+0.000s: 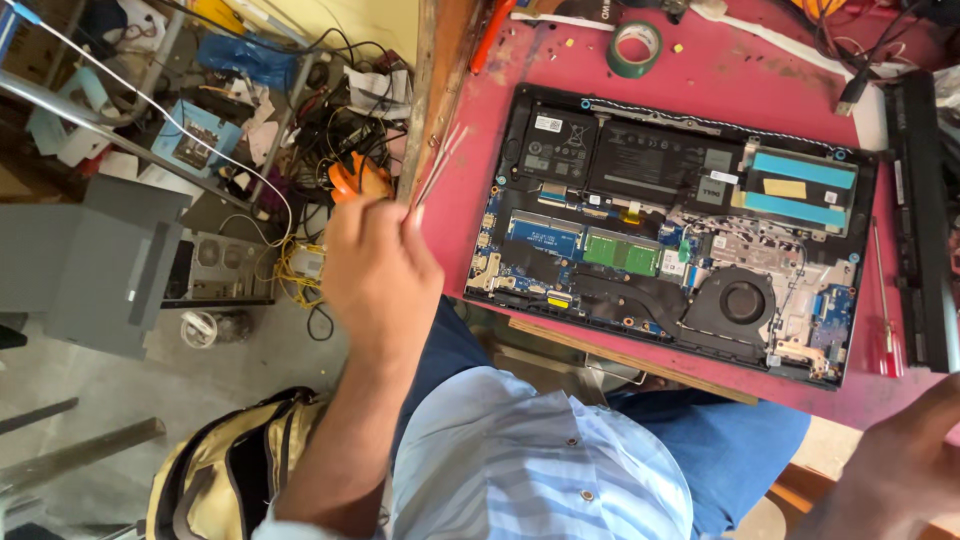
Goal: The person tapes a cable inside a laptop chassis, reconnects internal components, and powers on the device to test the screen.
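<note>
Head view: my left hand pinches thin tweezers beside the opened laptop on the red tabletop; my right hand, grip unclear, rests at the edge.

Red worktable carries opened laptop, green tape roll, red-handled screwdriver, black bottom cover at the right edge.

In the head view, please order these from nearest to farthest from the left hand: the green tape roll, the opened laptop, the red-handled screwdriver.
From the left hand:
1. Opened laptop, just right of it on the red table.
2. Green tape roll, up near the table's far edge.
3. Red-handled screwdriver, beyond the laptop's right side.
</note>
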